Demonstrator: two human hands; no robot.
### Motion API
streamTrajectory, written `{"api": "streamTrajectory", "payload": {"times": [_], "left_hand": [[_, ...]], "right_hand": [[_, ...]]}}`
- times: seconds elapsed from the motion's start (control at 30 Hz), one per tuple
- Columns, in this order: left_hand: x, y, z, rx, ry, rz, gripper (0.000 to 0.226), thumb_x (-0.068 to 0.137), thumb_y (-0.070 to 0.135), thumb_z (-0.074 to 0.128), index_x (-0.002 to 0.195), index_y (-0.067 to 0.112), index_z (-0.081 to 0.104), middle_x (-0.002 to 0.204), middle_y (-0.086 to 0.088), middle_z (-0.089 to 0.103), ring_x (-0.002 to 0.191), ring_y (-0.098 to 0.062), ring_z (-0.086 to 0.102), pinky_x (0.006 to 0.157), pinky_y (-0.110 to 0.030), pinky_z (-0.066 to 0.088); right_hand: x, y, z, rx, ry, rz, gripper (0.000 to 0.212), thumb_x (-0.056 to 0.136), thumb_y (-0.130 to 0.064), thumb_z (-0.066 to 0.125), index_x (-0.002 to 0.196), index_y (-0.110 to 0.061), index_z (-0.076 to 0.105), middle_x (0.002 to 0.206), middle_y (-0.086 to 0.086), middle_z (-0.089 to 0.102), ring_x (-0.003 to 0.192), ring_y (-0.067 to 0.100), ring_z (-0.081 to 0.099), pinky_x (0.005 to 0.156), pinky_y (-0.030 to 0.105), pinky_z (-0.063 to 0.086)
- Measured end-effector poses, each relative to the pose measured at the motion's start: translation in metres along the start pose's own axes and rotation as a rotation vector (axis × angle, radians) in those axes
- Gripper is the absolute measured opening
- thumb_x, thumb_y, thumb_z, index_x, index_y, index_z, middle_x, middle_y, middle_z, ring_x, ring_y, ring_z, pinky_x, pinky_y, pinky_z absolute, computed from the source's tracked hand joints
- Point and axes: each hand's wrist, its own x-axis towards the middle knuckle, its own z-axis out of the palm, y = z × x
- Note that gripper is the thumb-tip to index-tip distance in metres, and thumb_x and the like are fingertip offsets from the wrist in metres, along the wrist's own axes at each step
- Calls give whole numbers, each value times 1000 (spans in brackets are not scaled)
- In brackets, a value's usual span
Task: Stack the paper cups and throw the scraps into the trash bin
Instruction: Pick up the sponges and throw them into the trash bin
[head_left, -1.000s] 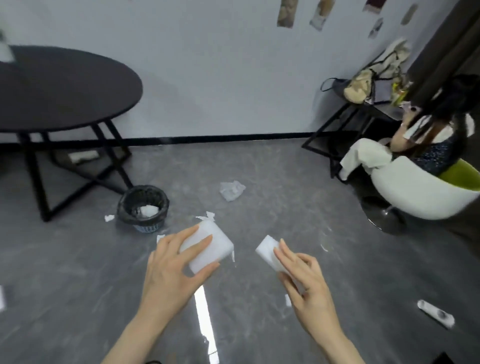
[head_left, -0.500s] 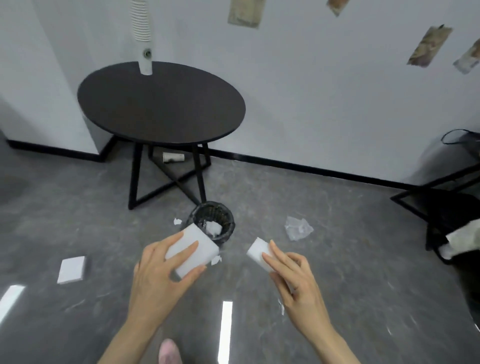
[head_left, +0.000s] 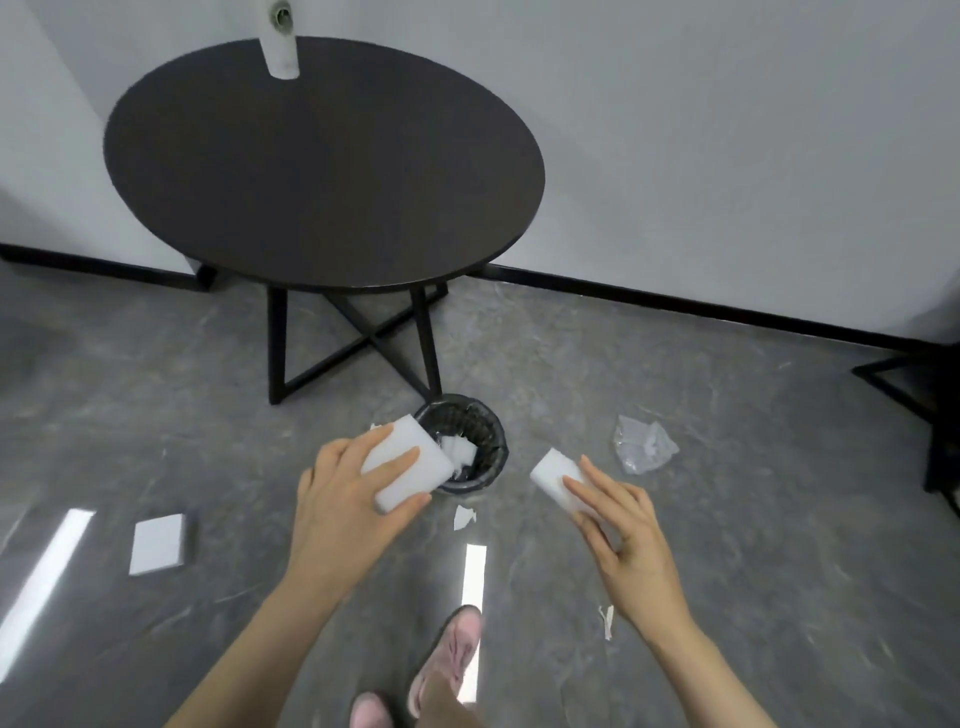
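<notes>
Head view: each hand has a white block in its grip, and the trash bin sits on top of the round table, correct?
Not quite. The left hand and right hand each hold a white block, but the trash bin stands on the floor in front of the round table, as the head view shows.

Three white blocks (head_left: 402, 462) (head_left: 558, 475) (head_left: 158, 543), one bin (head_left: 470, 447)

You stood on a grey, glossy floor (head_left: 156, 415). On it rested a round black desk (head_left: 322, 161) carrying a stack of paper cups (head_left: 283, 47) at its far edge. A black trash bin (head_left: 467, 449) sat on the floor near the desk's legs. A white block (head_left: 158, 543), a crumpled clear wrapper (head_left: 641, 449) and small paper scraps (head_left: 464, 517) lay scattered around it.
</notes>
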Motion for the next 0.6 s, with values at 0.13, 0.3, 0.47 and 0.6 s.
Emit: {"api": "streamTrajectory", "payload": {"times": [0.13,0.3,0.47,0.6], "left_hand": [[37,-21,35,21,-9,-50,52,69,67,45,106,39,70,124,9,60,104,-19,46,77,-43,45],[80,-50,97,37,10,-112,47,62,50,79,105,34,71,122,8,61,101,-19,46,75,-45,46],[118,-85,167,61,-28,-88,52,61,53,71,110,35,66,122,7,60,100,-25,51,76,-46,48],[141,-117,229,58,-98,-52,53,64,58,61,112,36,65,126,9,57,103,-22,48,77,-45,47]], "right_hand": [[53,35,33,45,-105,47,40,90,-20,60,127,-35,60,139,-33,44,112,0,43,94,4,33],[112,87,84,50,-165,142,56,90,-18,64,134,-46,44,134,-31,47,114,3,44,92,20,43],[159,137,151,81,-161,284,57,90,-21,64,138,-41,41,122,-22,53,111,11,47,93,35,47],[177,176,209,118,-144,406,59,89,-21,65,139,-40,40,121,-18,50,108,16,47,96,37,46]]}}
